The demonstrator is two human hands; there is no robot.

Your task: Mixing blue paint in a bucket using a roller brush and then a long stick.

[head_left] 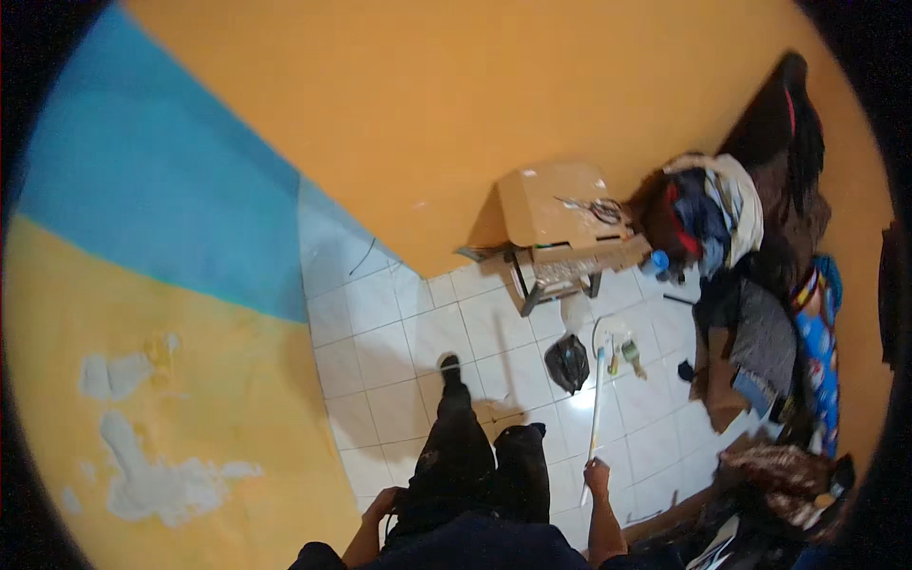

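Note:
My right hand (pixel 597 475) is closed around a long white pole (pixel 596 408) with a light blue end. The pole slants away from me over the tiled floor, its far end beside a pale round container (pixel 616 332). A green-grey brush-like tool (pixel 632 356) and a small yellowish one lie at that container. To the left of the pole sits a black plastic bag (pixel 567 364). My left hand (pixel 383 503) hangs by my left hip, against my dark trousers; its fingers are too small and partly hidden to read.
On my left, the yellow wall (pixel 237 399) carries white patches below a blue band. A cardboard box (pixel 560 204) with scissors on top rests on a small stand ahead. Piled clothes (pixel 703 214) and a grey cloth (pixel 765 328) line the right side. White tiles (pixel 370 351) cover the floor.

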